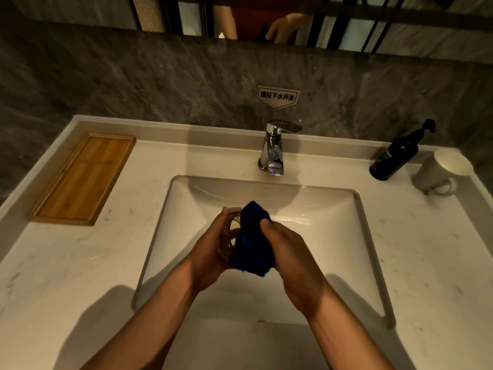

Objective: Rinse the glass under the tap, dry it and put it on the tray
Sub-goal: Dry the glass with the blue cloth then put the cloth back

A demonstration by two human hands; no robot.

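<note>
**Glass held over basin, cloth applied**

Hands. Both forearms reach in from the bottom edge and meet above the sink basin (pixel 333 209). The left hand (pixel 210 252) cups the glass (pixel 226 236) from the left side, its fingers curled round the wall and the fingertips showing over the rim at the far end. The right hand (pixel 290 252) is closed on a dark blue cloth (pixel 250 241), thumb on top, and presses it against the right side of the glass. How the remaining right fingers lie cannot be told; they are under the cloth.

Surface and room. A pale, marble-patterned countertop (pixel 80 276) surrounds the rectangular white basin. Behind it rises a grey stone wall (pixel 133 76), with the lower edge of a mirror (pixel 266 20) above. A small white sign (pixel 278 96) with printed characters is fixed to the wall above the chrome tap (pixel 273 148). No water is seen running from the tap. A wooden tray (pixel 48 209) lies at the left rear of the countertop, well apart from the hands. At the right rear stand a black pump bottle (pixel 394 158) and, just beside it, a white mug (pixel 437 172).

Task item. The glass is clear and lies tilted, its mouth turned away from the camera. Most of it is hidden by the cloth and the left hand; only part of the wall and the rim show.
</note>
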